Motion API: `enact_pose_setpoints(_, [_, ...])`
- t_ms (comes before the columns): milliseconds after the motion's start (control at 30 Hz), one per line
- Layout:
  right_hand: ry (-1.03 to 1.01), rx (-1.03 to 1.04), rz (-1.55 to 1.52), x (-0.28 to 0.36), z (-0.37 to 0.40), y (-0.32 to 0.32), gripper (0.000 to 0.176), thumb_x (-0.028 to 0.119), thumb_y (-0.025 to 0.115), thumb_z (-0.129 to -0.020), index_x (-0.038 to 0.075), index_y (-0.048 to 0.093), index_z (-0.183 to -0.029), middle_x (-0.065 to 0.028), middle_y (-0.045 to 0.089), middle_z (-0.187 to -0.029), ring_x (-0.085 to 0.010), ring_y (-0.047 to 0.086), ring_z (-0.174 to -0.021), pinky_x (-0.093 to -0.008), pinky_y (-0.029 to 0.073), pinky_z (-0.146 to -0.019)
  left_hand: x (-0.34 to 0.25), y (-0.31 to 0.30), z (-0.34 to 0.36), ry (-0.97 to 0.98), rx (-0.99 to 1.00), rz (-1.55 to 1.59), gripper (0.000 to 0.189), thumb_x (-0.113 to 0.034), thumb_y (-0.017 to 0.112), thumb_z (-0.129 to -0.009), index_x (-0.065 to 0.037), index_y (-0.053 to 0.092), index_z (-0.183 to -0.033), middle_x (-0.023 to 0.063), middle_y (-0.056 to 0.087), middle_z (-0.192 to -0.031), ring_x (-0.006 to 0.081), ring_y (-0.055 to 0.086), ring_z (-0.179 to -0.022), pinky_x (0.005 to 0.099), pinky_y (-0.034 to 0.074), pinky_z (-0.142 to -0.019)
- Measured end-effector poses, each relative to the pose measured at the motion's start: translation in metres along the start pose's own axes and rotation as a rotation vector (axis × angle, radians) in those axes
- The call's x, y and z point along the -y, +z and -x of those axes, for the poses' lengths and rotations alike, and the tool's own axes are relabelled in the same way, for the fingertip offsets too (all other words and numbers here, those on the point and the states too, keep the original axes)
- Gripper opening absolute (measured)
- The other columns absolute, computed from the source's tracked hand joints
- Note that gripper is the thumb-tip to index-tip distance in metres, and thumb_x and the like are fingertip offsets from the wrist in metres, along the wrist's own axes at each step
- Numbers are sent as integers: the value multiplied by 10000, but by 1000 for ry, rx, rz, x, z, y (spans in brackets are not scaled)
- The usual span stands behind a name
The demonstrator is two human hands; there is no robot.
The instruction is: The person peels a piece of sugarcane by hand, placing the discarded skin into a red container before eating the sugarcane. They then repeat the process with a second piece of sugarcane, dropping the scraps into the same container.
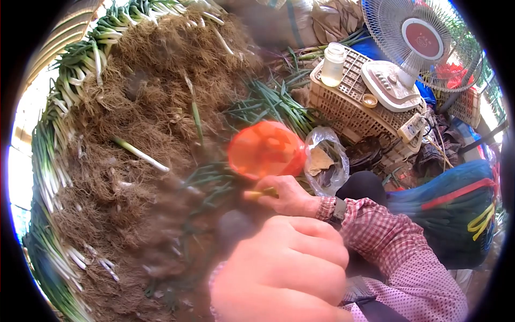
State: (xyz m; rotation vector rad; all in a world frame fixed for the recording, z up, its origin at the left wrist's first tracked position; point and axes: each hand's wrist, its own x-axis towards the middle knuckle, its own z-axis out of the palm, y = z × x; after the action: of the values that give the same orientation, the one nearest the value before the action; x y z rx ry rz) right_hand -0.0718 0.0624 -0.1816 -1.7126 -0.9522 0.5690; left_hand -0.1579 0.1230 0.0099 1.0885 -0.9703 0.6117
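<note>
My left hand (281, 268) is large and close to the camera at the bottom centre, its fingers curled; whatever it may hold is hidden. Beyond it, my right hand (287, 196), with a checked sleeve and a wristwatch, pinches a short yellow-green stalk (262, 193). Just above the right hand sits a blurred orange-red plastic container (265, 150). Beside that, a clear plastic bag (343, 153) has a tan piece inside. Green onion leaves (273, 102) lie behind the container. A single green onion (140, 153) rests on the heap of roots (139, 112) to the left.
Bunched green onions (48, 166) line the heap's left edge. At upper right, a crate (343, 112) bears a jar (333, 64) and a fan (394, 86). A blue-green bundle (445, 214) with red and yellow ties lies at right, near a dark knee (362, 185).
</note>
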Motion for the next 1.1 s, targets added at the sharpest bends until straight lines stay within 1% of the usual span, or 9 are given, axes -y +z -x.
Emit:
enact_pose_setpoints(367, [-31,11,59,5,4,-4,232,192,724,-902,24,690,-1058,-183,720,-944,-306,713,-875,-398,555,-783,-32,-17,-12,-161,113,91,243,-39,544,-902,4,550,-663,102,586,-593,230,550,-458,366,517,-537])
enact_pose_setpoints(467, [-6,26,98,6,6,-6,235,185,722,-903,25,686,-1070,-186,721,-958,-311,714,-898,-401,556,-790,4,-9,-3,284,72,157,214,-160,755,-852,-17,666,-719,48,525,-572,173,461,-439,313,410,-487])
enact_pose_setpoints(500, [-18,10,80,4,6,-5,235,181,724,-884,25,686,-1055,-188,716,-945,-324,708,-893,-407,551,-785,-6,16,10,164,-211,110,186,-146,739,-844,-32,663,-719,42,520,-574,159,442,-434,310,417,-502])
enact_pose_setpoints(600, [-45,-18,50,-1,5,-2,236,170,726,-846,24,686,-1026,-195,708,-921,-350,696,-888,-421,541,-776,-19,14,-8,3,-135,95,190,-146,735,-846,-23,664,-719,42,522,-575,150,443,-435,309,411,-496])
enact_pose_setpoints(733, [-56,-15,49,1,4,-6,237,162,723,-842,19,684,-1028,-198,706,-931,-358,693,-897,-424,542,-784,-8,14,0,63,-120,164,195,-144,731,-848,-17,669,-714,38,519,-565,156,445,-427,315,413,-497])
enact_pose_setpoints(833, [-59,-17,47,1,6,-5,241,156,724,-836,19,685,-1031,-198,704,-928,-359,691,-896,-425,539,-783,-15,-16,2,-47,167,319,320,-37,518,-923,29,421,-625,171,473,-609,308,461,-465,445,403,-452])
enact_pose_setpoints(933, [-86,-20,62,-3,6,-3,247,155,725,-830,21,685,-1033,-196,701,-921,-358,688,-892,-427,535,-779,-17,-11,4,-53,101,324,323,-22,512,-920,-12,357,-636,172,446,-605,325,447,-467,475,405,-456])
enact_pose_setpoints(1033, [-89,-15,75,-5,5,-3,247,156,725,-831,22,685,-1034,-195,700,-918,-358,686,-891,-430,532,-777,-16,-9,5,-37,67,269,326,-49,494,-938,-9,380,-636,179,461,-606,320,460,-469,479,418,-467])
enact_pose_setpoints(1100, [-84,-12,77,-5,5,-3,245,157,725,-833,22,684,-1033,-194,701,-920,-358,685,-892,-431,531,-777,-8,12,-2,65,-93,186,229,-112,654,-876,-13,572,-686,86,497,-577,213,452,-440,368,414,-486])
